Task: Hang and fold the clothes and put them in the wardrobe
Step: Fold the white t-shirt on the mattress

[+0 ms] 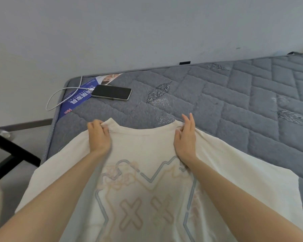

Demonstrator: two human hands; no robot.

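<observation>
a cream t-shirt [147, 151] lies print-up on a bare mattress [234, 102], its shoulders pinched in the fingers of the left hand [99, 137] and right hand [185, 138]. folding looks just begun; next, probably smoothing it flat under the fingers before turning the sleeves in.

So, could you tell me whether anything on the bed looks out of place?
The phone seems stray: it lies on the bare mattress near its far left corner, beyond the T-shirt, its white charging cable looping off the edge.
</observation>
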